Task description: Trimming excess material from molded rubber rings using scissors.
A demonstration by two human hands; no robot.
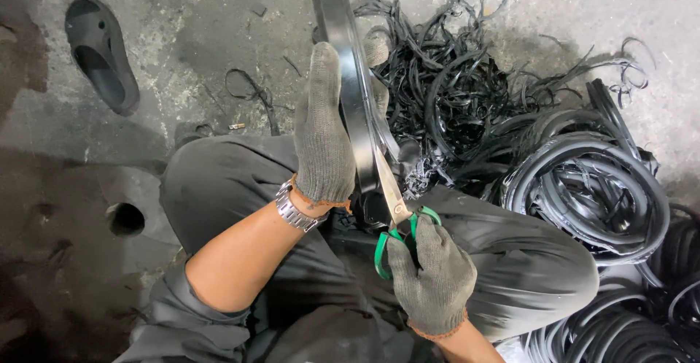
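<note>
Grey-gloved left hand [323,133] stands upright, gripping the glossy black rubber ring [343,56]. Right hand [432,279], below the ring, clutches green-handled scissors [394,217] biting its edge.

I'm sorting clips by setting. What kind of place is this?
Probably a small floor-level workshop for trimming rubber: bare stained concrete floor, a heap of black rubber trimmings, and stacked coils of black rubber rings.

Scissors [394,210] blades perhaps hidden behind rubber ring [350,78].

Grey knit gloves [323,133], green-handled scissors [394,221], glossy black rubber ring [348,78], seemingly black offcuts [467,93].
</note>
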